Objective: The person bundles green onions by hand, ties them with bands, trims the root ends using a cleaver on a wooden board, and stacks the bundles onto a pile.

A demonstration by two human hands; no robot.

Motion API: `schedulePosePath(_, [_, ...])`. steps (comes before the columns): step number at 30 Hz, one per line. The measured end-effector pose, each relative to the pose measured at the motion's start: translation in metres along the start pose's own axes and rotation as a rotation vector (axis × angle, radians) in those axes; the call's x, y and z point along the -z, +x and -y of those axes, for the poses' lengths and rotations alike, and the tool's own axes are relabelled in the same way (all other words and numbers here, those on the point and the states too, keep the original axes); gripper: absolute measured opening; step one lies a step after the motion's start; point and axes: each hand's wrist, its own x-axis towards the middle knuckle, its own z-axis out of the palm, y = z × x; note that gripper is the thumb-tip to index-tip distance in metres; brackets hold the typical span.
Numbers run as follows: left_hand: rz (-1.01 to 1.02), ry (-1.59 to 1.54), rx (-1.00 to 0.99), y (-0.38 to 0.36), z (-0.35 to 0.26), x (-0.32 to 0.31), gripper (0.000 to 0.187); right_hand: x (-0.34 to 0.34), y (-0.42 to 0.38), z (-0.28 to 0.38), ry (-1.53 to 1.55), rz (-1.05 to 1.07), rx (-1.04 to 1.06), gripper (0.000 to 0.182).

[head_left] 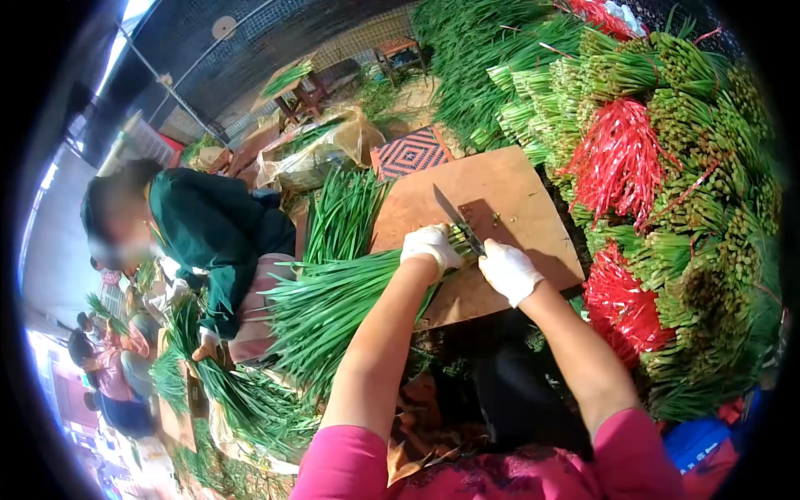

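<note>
My left hand [431, 247], in a white glove, is closed round the stem end of a bunch of long green stalks [333, 308], whose leaves spread to the left over the board's edge. My right hand [508, 271], also gloved in white, grips the handle of a knife [451, 209]. The blade points up and to the left, close beside the cut ends of the stalks. Both hands are over a brown wooden board [508, 187], where small trimmed bits lie near the blade. Another green bunch [343, 217] rests at the board's left side.
Tied bundles [700, 192] are piled high on the right, with red plastic strips [621, 162] on them. A co-worker in dark green [208, 225] sits close on the left, handling stalks. A patterned mat [411, 153] and a plastic-lined basket [321, 158] lie beyond the board.
</note>
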Motion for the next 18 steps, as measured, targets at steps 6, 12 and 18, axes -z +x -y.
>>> schedulePosePath(6, [0.019,0.011,-0.023,0.001,-0.001,-0.006,0.067,0.002,-0.007,-0.007,0.377,0.327,-0.292,0.015])
schedulePosePath(12, [0.017,0.002,-0.04,-0.001,-0.003,-0.001,0.066,-0.03,-0.036,-0.038,0.322,0.276,-0.211,0.019])
schedulePosePath(18, [-0.241,0.134,-0.041,-0.012,-0.013,-0.021,0.064,-0.033,0.019,-0.011,0.287,0.134,-0.31,0.02])
